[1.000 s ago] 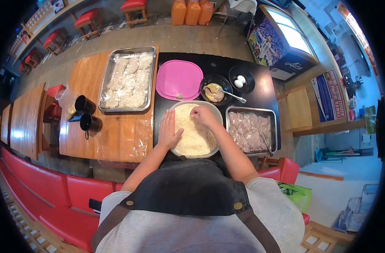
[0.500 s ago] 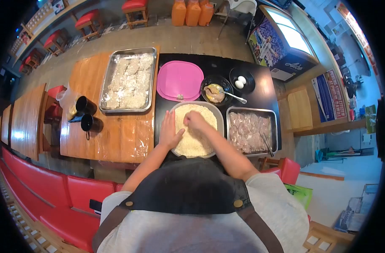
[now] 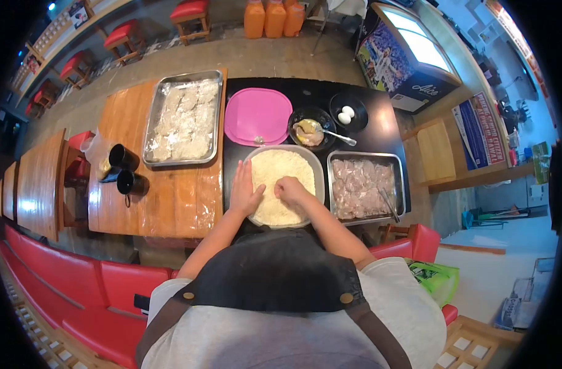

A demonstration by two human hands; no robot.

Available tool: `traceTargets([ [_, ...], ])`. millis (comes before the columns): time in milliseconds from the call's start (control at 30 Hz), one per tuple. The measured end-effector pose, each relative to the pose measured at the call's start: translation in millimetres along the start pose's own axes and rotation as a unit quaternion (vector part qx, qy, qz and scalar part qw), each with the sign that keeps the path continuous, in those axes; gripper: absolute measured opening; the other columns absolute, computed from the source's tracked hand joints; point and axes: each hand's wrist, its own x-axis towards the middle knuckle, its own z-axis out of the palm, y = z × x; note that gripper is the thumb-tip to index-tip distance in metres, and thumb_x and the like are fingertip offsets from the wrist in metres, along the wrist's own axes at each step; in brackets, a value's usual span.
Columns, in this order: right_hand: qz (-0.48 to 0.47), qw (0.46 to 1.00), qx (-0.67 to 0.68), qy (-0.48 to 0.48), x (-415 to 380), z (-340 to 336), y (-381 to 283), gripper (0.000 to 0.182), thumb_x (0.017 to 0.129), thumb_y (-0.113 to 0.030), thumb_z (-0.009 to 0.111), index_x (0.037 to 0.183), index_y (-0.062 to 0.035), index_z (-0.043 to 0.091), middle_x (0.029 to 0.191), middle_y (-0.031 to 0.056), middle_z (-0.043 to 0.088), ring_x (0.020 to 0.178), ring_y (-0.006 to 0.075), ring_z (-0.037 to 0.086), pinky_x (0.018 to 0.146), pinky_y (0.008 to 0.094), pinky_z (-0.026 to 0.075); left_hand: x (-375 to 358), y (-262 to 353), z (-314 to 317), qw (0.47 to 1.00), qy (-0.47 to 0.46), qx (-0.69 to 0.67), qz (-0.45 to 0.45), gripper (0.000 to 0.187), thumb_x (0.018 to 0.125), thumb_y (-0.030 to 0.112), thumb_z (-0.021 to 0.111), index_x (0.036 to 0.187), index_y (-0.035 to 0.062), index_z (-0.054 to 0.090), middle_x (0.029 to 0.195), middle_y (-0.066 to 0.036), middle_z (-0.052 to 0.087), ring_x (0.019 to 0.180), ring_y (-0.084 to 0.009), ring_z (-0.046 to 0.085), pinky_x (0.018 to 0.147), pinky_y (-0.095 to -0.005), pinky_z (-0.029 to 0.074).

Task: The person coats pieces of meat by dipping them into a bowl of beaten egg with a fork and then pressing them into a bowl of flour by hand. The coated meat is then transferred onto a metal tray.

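Note:
A pale tub (image 3: 319,178) of breadcrumbs (image 3: 281,209) stands on the black table in front of me. My left hand (image 3: 246,189) lies against the tub's left side, fingers stretched out and thumb over the crumbs. Curled into a fist, my right hand (image 3: 288,190) presses on the crumbs near the middle; nothing shows in it. To the right is a metal tray (image 3: 402,187) of raw meat pieces (image 3: 361,184), with tongs (image 3: 388,205) lying in it. Behind the tub, a black bowl (image 3: 296,117) holds meat in beaten egg and a spoon (image 3: 342,138).
A pink lid (image 3: 258,114) lies behind the tub. Two white eggs (image 3: 346,114) sit in a black dish (image 3: 361,126). On the wooden table (image 3: 176,197) at left are a metal tray (image 3: 218,123) of crumb-coated pieces and two black mugs (image 3: 132,182).
My right fist has shifted slightly right and toward me over the crumbs. My left hand stays at the tub's side. The whole view has moved a little.

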Motion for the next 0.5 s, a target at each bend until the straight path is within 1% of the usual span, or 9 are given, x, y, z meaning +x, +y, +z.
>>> traceTargets([
  [100,-0.015,0.998,-0.065,-0.007,-18.5,-23.7,-19.9,0.003,0.062,-0.006,0.061,0.064,-0.0048,0.062,0.063,0.0131,0.06,0.062,0.0261,0.059,0.059,0.034,0.047,-0.6,1.0,0.7,0.999,0.033,-0.014,0.023,0.074,0.083,0.036,0.05,0.136,-0.0025,0.017,0.138,-0.023,0.026,0.131,-0.038,0.017,0.105,-0.0451,0.017],
  [167,-0.026,0.996,-0.077,0.039,-21.0,-31.5,-9.1,0.005,0.062,-0.006,0.061,0.066,-0.0048,0.064,0.063,0.0128,0.06,0.063,0.0269,0.06,0.062,0.0342,0.047,-3.5,5.1,-3.3,0.985,0.154,-0.073,0.019,0.052,0.084,0.029,0.052,0.126,-0.0004,0.04,0.123,-0.021,0.045,0.12,-0.0356,0.037,0.1,-0.0425,0.027],
  [200,-0.037,0.992,-0.086,0.085,-22.4,-35.6,-3.9,0.007,0.063,-0.006,0.062,0.068,-0.0049,0.065,0.063,0.0126,0.06,0.065,0.0276,0.06,0.064,0.0344,0.048,-6.6,3.3,-6.5,0.985,0.154,-0.073,0.022,0.052,0.084,0.029,0.052,0.126,-0.0004,0.04,0.123,-0.021,0.045,0.12,-0.0356,0.037,0.1,-0.0425,0.027],
  [267,-0.021,0.997,-0.046,0.058,-27.8,-41.7,5.0,0.01,0.065,-0.007,0.061,0.073,-0.0045,0.067,0.07,0.0137,0.062,0.072,0.0288,0.061,0.069,0.0339,0.048,-10.2,-7.2,-21.5,0.955,0.2,-0.199,-0.096,0.026,0.085,0.021,0.055,0.103,0.0014,0.057,0.1,-0.015,0.058,0.096,-0.0256,0.053,0.086,-0.0358,0.04],
  [333,-0.126,0.979,-0.098,0.126,-30.9,-43.8,8.9,0.011,0.068,-0.008,0.06,0.075,-0.0029,0.066,0.08,0.0154,0.062,0.077,0.0288,0.06,0.072,0.0334,0.048,-4.6,-0.9,-67.8,0.928,0.276,-0.215,-0.128,0.012,0.083,0.015,0.059,0.085,0.0029,0.061,0.082,-0.007,0.06,0.075,-0.0149,0.055,0.069,-0.0269,0.044],
  [367,-0.125,0.979,-0.099,0.129,-32.3,-44.3,10.1,0.011,0.068,-0.008,0.06,0.075,-0.0029,0.066,0.08,0.0154,0.062,0.077,0.0288,0.06,0.072,0.0334,0.048,1.6,7.0,-108.2,0.941,0.311,-0.112,-0.07,0.011,0.083,0.015,0.06,0.084,0.0036,0.061,0.077,-0.004,0.058,0.068,-0.0103,0.053,0.062,-0.0235,0.043],
  [400,-0.125,0.981,-0.083,0.124,-33.8,-44.8,10.4,0.012,0.068,-0.007,0.062,0.079,-0.0036,0.066,0.083,0.0143,0.061,0.077,0.0269,0.06,0.072,0.0322,0.048,8.9,10.3,-151.9,0.939,0.336,-0.043,-0.055,0.01,0.082,0.014,0.061,0.078,0.0042,0.061,0.071,-0.002,0.056,0.063,-0.0088,0.051,0.058,-0.0226,0.042],
  [433,-0.124,0.983,-0.068,0.119,-35.5,-45.2,10.2,0.013,0.069,-0.007,0.063,0.082,-0.0044,0.066,0.087,0.0132,0.06,0.078,0.0251,0.06,0.071,0.031,0.048,16.1,7.2,-197.8,0.922,0.376,-0.047,0.083,0.011,0.085,0.015,0.056,0.09,0.005,0.058,0.074,-0.001,0.055,0.059,-0.009,0.049,0.054,-0.0235,0.041],
  [500,-0.102,0.988,-0.044,0.105,-39.0,-44.1,3.8,0.013,0.069,-0.008,0.061,0.081,-0.0032,0.065,0.085,0.0148,0.06,0.079,0.027,0.06,0.073,0.0326,0.048,17.0,37.8,-300.6,0.849,0.507,-0.014,0.147,0.012,0.083,0.017,0.057,0.084,0.0056,0.056,0.071,-0.002,0.054,0.061,-0.0106,0.05,0.059,-0.0214,0.041],
])
